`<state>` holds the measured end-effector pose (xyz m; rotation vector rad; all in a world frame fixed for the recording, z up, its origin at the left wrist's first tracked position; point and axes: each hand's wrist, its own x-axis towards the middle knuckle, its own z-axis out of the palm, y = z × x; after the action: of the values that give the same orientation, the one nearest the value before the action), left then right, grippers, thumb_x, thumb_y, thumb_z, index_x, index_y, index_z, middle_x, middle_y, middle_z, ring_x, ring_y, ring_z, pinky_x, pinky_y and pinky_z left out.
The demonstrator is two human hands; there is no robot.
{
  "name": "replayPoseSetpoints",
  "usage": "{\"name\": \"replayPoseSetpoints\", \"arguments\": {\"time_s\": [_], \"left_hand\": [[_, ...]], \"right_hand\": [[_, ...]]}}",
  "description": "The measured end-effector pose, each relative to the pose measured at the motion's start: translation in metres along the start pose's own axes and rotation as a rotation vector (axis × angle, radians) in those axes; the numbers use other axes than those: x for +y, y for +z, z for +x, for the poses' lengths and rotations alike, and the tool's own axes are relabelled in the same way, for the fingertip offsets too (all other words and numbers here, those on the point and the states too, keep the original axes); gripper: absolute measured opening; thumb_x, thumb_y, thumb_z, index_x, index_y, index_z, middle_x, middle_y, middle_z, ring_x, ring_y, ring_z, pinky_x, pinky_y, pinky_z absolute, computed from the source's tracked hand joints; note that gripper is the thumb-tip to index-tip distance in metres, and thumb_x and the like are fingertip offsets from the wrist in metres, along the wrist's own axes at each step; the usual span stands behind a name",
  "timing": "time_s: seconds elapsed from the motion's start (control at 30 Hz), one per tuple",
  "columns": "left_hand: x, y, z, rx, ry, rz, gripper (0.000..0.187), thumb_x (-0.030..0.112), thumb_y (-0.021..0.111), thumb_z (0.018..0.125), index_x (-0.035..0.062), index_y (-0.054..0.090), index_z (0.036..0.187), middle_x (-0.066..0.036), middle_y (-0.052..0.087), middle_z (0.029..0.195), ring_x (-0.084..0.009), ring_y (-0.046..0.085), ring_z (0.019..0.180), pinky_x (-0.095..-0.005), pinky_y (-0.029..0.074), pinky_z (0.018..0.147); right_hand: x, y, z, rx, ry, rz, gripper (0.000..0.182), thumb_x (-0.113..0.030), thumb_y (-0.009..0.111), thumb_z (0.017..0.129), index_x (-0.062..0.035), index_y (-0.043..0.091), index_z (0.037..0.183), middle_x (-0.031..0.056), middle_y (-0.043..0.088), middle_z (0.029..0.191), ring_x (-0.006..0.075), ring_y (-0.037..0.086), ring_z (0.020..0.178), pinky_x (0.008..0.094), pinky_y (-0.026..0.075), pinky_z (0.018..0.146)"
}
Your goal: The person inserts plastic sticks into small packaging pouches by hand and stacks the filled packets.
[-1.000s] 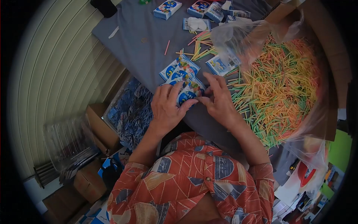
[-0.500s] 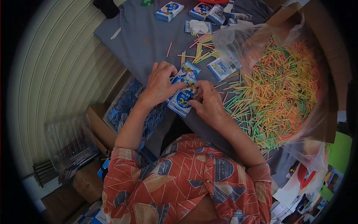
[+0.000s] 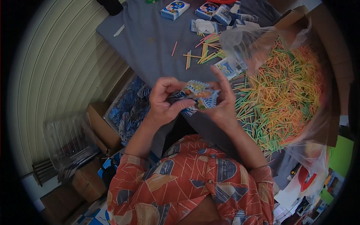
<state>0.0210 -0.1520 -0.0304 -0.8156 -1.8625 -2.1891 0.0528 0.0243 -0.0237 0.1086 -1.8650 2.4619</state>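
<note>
Several small blue-and-white printed packets [image 3: 200, 92] are bunched between my two hands, in front of my body above the near table edge. My left hand [image 3: 162, 103] closes on them from the left, its thumb lying across the front. From the right, my right hand [image 3: 224, 108] grips their other side with thumb and palm, while one finger points up and away. The packets are slightly blurred. Just beyond that raised finger lies another blue-and-white packet [image 3: 228, 68] on the grey cloth [image 3: 150, 52].
Coloured thin sticks [image 3: 285, 97] fill a clear plastic bag [image 3: 242, 39] in a cardboard box [image 3: 333, 67] at right. Loose sticks [image 3: 204, 54] lie beyond my hands. Small printed cartons [image 3: 175, 9] stand at the back. At left, a clear tub [image 3: 129, 108] holds blue packets.
Both hands have drawn back toward my body and lifted the packets off the cloth. The packets are gathered and tilted, and a finger of my right hand has straightened.
</note>
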Motion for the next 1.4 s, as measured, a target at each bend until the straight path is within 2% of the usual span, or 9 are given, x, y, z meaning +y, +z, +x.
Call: {"name": "replayPoseSetpoints", "arguments": {"time_s": [0.13, 0.3, 0.63, 0.73, 0.83, 1.0, 1.23, 1.27, 1.4], "left_hand": [[-0.026, -0.004, 0.015, -0.055, 0.14, -0.196, 0.046, 0.0, 0.079, 0.076, -0.0046, 0.055, 0.116, -0.016, 0.067, 0.108, -0.0242, 0.066, 0.107, -0.034, 0.051, 0.093], [-0.066, -0.019, 0.006, -0.257, 0.047, 0.218, 0.066, 0.007, 0.083, 0.073, -0.0014, 0.055, 0.132, -0.013, 0.065, 0.113, -0.0258, 0.064, 0.11, -0.0351, 0.051, 0.096], [-0.042, -0.002, 0.009, -0.229, -0.07, 0.036, 0.086, 0.021, 0.089, 0.069, 0.0016, 0.046, 0.14, -0.014, 0.066, 0.112, -0.024, 0.065, 0.107, -0.0365, 0.051, 0.093], [-0.025, 0.007, 0.009, -0.221, 0.026, 0.047, 0.09, 0.025, 0.09, 0.068, 0.0011, 0.043, 0.142, -0.015, 0.065, 0.113, -0.0236, 0.065, 0.107, -0.0359, 0.05, 0.093], [-0.053, -0.004, 0.001, -0.129, -0.3, 0.402, 0.072, 0.015, 0.088, 0.073, -0.0007, 0.05, 0.133, -0.014, 0.068, 0.109, -0.0198, 0.066, 0.101, -0.0323, 0.051, 0.089], [-0.037, 0.002, 0.006, -0.039, -0.479, -0.029, 0.047, 0.0, 0.079, 0.078, -0.0016, 0.057, 0.119, -0.005, 0.07, 0.099, -0.0102, 0.065, 0.089, -0.0267, 0.053, 0.081], [-0.022, -0.051, 0.089, -0.474, -0.843, 0.081, 0.036, -0.001, 0.074, 0.079, 0.0009, 0.062, 0.113, -0.005, 0.07, 0.098, -0.0114, 0.067, 0.083, -0.0266, 0.055, 0.077], [-0.026, -0.055, 0.095, -0.437, -0.97, 0.114, 0.042, 0.004, 0.076, 0.076, 0.0006, 0.062, 0.116, -0.008, 0.068, 0.101, -0.0183, 0.066, 0.093, -0.0341, 0.053, 0.085], [-0.026, -0.04, 0.095, -0.443, -0.516, 0.795, 0.051, 0.014, 0.08, 0.073, 0.0001, 0.061, 0.118, -0.014, 0.063, 0.104, -0.0275, 0.056, 0.103, -0.0408, 0.045, 0.092]], "right_hand": [[-0.013, -0.023, 0.003, -0.133, -0.213, -0.43, 0.084, 0.006, 0.075, 0.063, -0.0072, 0.048, 0.141, 0.0116, 0.063, 0.103, 0.0228, 0.061, 0.096, 0.0333, 0.049, 0.086], [0.022, -0.041, 0.015, -0.165, -0.365, -0.869, 0.064, -0.003, 0.082, 0.068, -0.0075, 0.059, 0.128, 0.0107, 0.063, 0.112, 0.0267, 0.056, 0.112, 0.0369, 0.044, 0.099], [0.008, -0.033, 0.017, -0.217, -0.259, -0.677, 0.047, -0.003, 0.076, 0.074, -0.0018, 0.06, 0.118, 0.0148, 0.063, 0.115, 0.032, 0.061, 0.108, 0.0407, 0.047, 0.095], [-0.003, -0.023, 0.016, -0.284, -0.437, -0.719, 0.041, -0.005, 0.073, 0.078, -0.0012, 0.057, 0.115, 0.018, 0.062, 0.109, 0.0397, 0.059, 0.1, 0.0452, 0.047, 0.086], [0.032, -0.033, 0.015, -0.204, -0.295, -0.93, 0.04, -0.007, 0.073, 0.079, 0.0, 0.056, 0.114, 0.0188, 0.06, 0.109, 0.0411, 0.056, 0.101, 0.0466, 0.046, 0.088], [0.025, -0.022, 0.012, -0.124, -0.268, -0.974, 0.047, -0.018, 0.078, 0.076, -0.0005, 0.056, 0.114, 0.019, 0.057, 0.107, 0.0402, 0.053, 0.103, 0.047, 0.044, 0.089], [-0.031, -0.046, -0.02, -0.164, -0.413, -1.318, 0.049, -0.028, 0.08, 0.073, -0.0092, 0.063, 0.115, 0.0096, 0.056, 0.108, 0.0296, 0.054, 0.103, 0.0431, 0.041, 0.086], [-0.039, -0.06, -0.027, -0.087, -0.4, -1.361, 0.046, -0.026, 0.079, 0.074, -0.009, 0.064, 0.114, 0.0094, 0.057, 0.107, 0.0297, 0.055, 0.102, 0.0432, 0.042, 0.086], [-0.071, -0.144, -0.067, 0.256, -0.4, -1.595, 0.029, -0.012, 0.07, 0.076, -0.0068, 0.067, 0.105, 0.01, 0.061, 0.1, 0.0297, 0.057, 0.096, 0.0443, 0.044, 0.083]]}}
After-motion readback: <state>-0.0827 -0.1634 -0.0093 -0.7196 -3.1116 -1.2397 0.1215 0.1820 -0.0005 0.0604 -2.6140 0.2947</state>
